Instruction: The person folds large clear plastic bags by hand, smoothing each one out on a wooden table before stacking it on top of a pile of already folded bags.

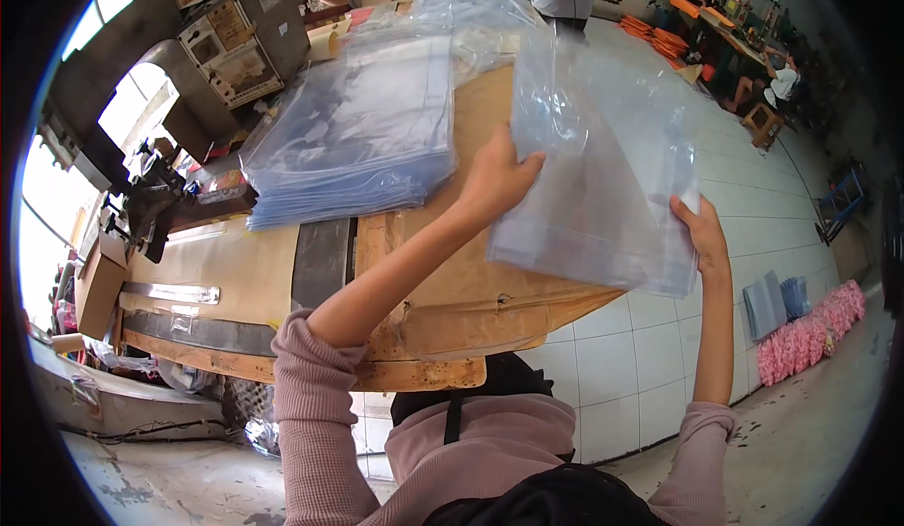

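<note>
A batch of clear plastic sheets [593,187] hangs between my two hands, above the right edge of the table. My left hand [499,176] grips its left side, thumb toward the front. On the opposite side, my right hand [702,229] is closed on the lower right edge, with the thumb over the plastic. Light glints on the sheets, and their upper part bends away from me. Left of my left hand lies a thick stack of clear bluish plastic sheets [367,121] on the table, its near edges slightly uneven.
The wooden table [433,338] has a brown paper covering. A dark machine [155,196] stands at its left, beside a metal cabinet [231,50]. Other people work at the back. Pink bundles [812,333] and bluish plastic packs [765,305] lie on the tiled floor at right.
</note>
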### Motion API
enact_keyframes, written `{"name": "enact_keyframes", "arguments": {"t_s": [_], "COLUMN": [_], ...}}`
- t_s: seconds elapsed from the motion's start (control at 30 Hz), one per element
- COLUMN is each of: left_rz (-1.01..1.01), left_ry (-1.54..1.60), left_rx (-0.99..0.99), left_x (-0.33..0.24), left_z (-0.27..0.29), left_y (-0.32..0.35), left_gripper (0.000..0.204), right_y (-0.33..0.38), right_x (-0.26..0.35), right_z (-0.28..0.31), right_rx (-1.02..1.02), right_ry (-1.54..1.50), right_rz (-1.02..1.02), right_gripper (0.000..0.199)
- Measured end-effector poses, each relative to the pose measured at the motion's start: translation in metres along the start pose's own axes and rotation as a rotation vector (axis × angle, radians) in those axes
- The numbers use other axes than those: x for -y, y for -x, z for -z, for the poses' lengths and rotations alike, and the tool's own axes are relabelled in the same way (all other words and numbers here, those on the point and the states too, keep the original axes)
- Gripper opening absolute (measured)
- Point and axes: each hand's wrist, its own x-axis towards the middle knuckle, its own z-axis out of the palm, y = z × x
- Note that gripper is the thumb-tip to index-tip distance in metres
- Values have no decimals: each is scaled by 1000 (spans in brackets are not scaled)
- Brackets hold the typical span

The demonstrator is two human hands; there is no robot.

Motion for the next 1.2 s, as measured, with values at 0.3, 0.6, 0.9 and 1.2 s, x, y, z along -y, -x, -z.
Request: {"name": "enact_keyframes", "arguments": {"t_s": [0.3,0.6,0.9,1.2], "left_rz": [-366,-84,-197,-272], "left_ry": [260,548,668,1078], "left_rx": [-254,78,-114,-749], "left_x": [-35,14,-9,-37], "left_z": [80,99,89,108], "left_y": [31,67,66,17], "left_gripper": [44,47,38,34], "right_y": [6,33,-9,-120], "right_x": [72,32,83,186], "right_z": [-67,-102,-94,-176], "right_rx": [17,92,9,-452], "right_ry": [-306,-285,-131,275], "right_rz": [448,516,505,975], "right_gripper": [30,37,24,82]}}
